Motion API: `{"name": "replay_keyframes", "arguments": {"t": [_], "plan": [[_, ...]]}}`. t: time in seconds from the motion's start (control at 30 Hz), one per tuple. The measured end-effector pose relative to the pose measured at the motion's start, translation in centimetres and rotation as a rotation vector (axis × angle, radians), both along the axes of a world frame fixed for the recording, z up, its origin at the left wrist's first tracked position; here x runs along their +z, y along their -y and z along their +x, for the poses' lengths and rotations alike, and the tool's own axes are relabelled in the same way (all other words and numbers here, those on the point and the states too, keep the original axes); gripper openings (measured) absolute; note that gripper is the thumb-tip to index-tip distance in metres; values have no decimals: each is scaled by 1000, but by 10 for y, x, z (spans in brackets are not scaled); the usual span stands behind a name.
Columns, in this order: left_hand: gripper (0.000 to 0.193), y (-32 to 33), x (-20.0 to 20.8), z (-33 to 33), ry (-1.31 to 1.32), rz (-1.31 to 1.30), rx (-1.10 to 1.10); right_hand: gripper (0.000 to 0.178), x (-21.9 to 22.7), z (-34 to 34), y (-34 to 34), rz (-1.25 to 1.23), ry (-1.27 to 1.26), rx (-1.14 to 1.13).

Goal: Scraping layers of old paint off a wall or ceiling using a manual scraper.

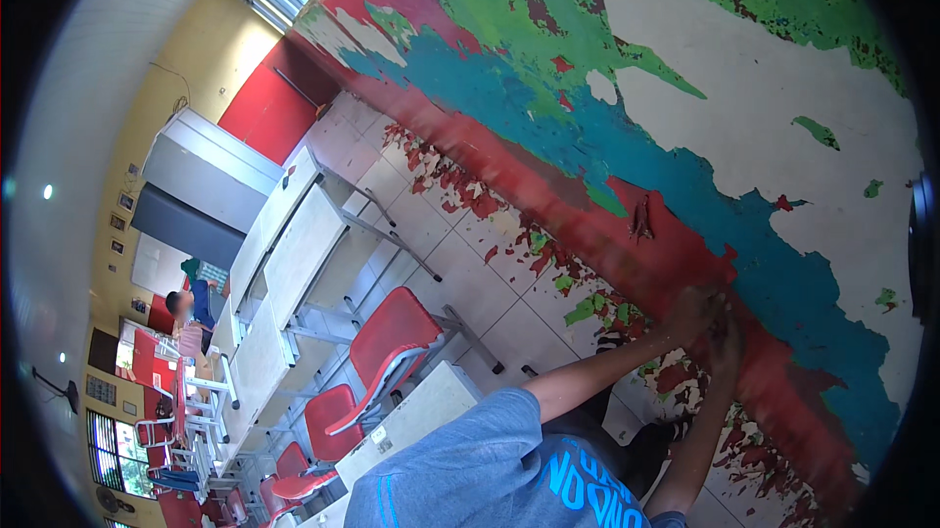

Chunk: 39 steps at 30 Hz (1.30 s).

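Observation:
A wall with peeling paint [685, 264] fills the right side, with red, teal and green layers and bare white patches. My left hand [693, 315] is at the red lower band of the wall, its fingers curled. Close beside it is my right hand [727, 340], also closed, with the fingertips of both hands near each other against the red paint. Whatever they hold is too small and dark to make out. Above them on the wall, a dark red curled strip of paint [640, 219] sticks out.
Red, green and pale paint flakes [578, 278] litter the tiled floor [460, 254] along the wall's foot. To the left stand white desks [308, 244] and red chairs [392, 332]. Farther back are a white cabinet [211, 161] and another person [201, 308].

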<state>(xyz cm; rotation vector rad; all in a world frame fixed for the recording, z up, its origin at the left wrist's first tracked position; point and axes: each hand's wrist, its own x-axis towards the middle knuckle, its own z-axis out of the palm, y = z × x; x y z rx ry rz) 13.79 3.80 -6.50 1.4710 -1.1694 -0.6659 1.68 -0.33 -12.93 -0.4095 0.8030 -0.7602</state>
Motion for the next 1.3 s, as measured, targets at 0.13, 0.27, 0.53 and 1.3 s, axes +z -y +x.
{"name": "replay_keyframes", "arguments": {"t": [0.13, 0.27, 0.53, 1.3], "plan": [[29, 13, -3, 1, 115, 97, -4, 22, 12, -1, 6, -74, -87, -2], [25, 20, -19, -7, 4, 5, 2, 30, 10, 0, 8, -121, -66, -111], [25, 3, -42, -17, -107, -16, 29, 24, -3, 1, -8, -38, -274, -186], [21, 29, 11, 19, 907, 115, -116, 22, 36, -1, -23, -873, -1163, -603]]}}
